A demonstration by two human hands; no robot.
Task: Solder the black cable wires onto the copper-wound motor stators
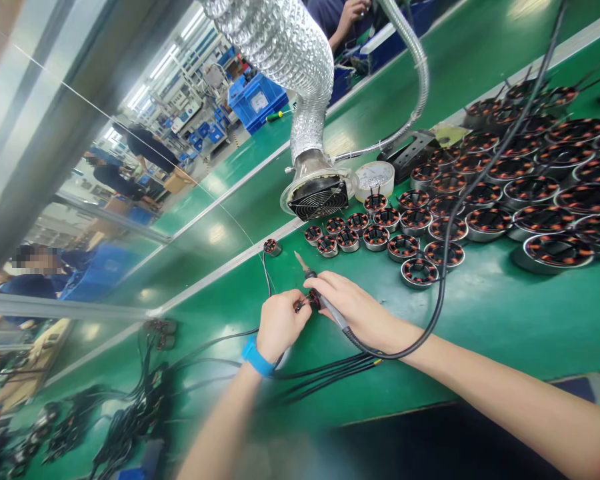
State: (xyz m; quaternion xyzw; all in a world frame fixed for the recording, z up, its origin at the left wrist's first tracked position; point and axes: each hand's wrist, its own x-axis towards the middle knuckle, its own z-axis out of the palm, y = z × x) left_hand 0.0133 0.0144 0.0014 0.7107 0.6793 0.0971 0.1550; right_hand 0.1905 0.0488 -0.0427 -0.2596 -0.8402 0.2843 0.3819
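Observation:
My left hand (280,327), with a blue wristband (257,357), grips a small wound motor stator (307,301) with black leads running from it. My right hand (357,310) holds a soldering iron (330,310) by its dark handle. The iron's metal tip points up and away, clear of the stator, and its black cord (445,267) rises to the upper right. Beside my hands, several larger copper-wound stators (480,200) stand in rows on the green workbench (480,313). Another small stator with a black lead (273,248) sits near the bench's far edge.
A fume extractor fan (320,197) on a silver flexible duct (290,60) hangs just above the stators. A round tin (375,180) and a black iron stand (407,153) sit behind them. Loose black wires (325,373) lie near my hands. A co-worker's hand (353,13) shows beyond the bench.

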